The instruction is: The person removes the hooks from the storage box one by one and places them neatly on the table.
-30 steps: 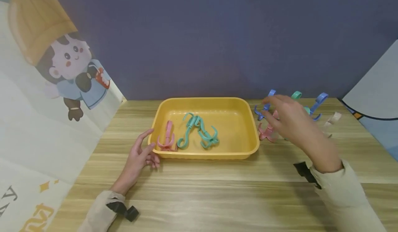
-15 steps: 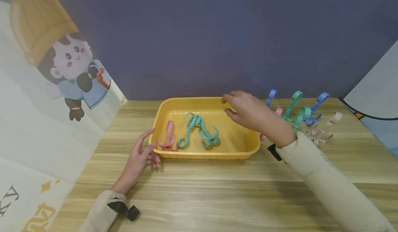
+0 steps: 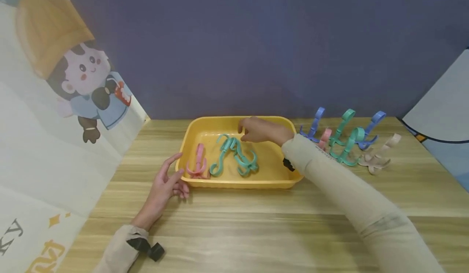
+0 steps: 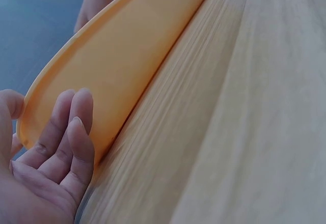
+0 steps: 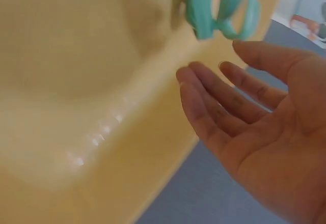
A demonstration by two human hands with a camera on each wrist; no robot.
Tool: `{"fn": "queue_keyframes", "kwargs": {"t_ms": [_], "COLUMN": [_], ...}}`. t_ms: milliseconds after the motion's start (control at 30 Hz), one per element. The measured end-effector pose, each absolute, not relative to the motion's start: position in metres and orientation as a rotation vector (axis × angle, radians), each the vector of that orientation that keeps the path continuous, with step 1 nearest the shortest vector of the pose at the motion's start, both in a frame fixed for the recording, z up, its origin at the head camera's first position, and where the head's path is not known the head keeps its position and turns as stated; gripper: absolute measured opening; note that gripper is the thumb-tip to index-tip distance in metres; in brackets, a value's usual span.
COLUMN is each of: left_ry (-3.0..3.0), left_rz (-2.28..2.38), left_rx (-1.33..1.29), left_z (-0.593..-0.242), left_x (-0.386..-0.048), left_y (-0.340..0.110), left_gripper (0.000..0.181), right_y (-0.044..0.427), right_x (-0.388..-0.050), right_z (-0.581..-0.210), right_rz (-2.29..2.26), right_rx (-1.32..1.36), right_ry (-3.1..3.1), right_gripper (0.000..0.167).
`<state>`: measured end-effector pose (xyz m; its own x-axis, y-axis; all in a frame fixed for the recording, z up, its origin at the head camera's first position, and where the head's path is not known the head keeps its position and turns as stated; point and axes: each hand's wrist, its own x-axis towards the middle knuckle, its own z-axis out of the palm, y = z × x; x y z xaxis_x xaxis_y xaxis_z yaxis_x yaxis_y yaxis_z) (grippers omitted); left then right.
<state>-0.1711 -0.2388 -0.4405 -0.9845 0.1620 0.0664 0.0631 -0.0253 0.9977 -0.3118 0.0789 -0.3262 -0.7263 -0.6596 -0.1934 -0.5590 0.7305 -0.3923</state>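
A yellow plastic tray (image 3: 278,182) holds one pink hook (image 3: 198,159) at its left and two green hooks (image 3: 245,163) by the middle; these are plastic multi-claw hanging hooks. My left hand (image 3: 161,187) touches the tray's left front corner with index finger and thumb, the other fingers lying loosely outside the wall. My right hand (image 3: 259,130) is over the back of the tray, just behind the green hooks, its fingers loosely bent. In the right wrist view the palm shows nothing in it, and the green hooks (image 5: 201,10) are just beyond the fingertips.
Right of the tray on the wooden table (image 3: 234,232) stand more hooks: a blue hook (image 3: 315,124), another blue hook (image 3: 373,126), two green hooks (image 3: 349,147), a beige hook (image 3: 381,155) and a pink hook (image 3: 325,136), partly behind my right sleeve. A dark panel (image 3: 234,49) rises behind.
My right hand has moved left from above the hooks on the table to over the tray. The left hand and the hooks in the tray have stayed in place.
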Motion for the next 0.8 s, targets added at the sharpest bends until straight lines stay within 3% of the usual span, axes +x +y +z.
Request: {"fn": "queue_keyframes", "kwargs": {"t_ms": [333, 600, 800], "left_ry": [2.155, 2.147, 2.160], "left_rz": [2.183, 2.193, 2.191], "left_rx": [0.254, 0.274, 0.243], "left_z": [-0.434, -0.436, -0.439], "left_x": [-0.173, -0.172, -0.171], "left_y": [-0.231, -0.235, -0.237], "left_gripper": [0.056, 0.056, 0.054], "right_y": [0.070, 0.065, 0.068], "right_x": [-0.318, -0.316, -0.317], "right_z": [-0.352, -0.363, -0.363], "right_rz": [-0.644, -0.722, -0.873], "right_rx": [-0.831, -0.786, -0.763], "right_ry": [2.486, 2.452, 2.380], "right_gripper": [0.042, 0.027, 0.029]}}
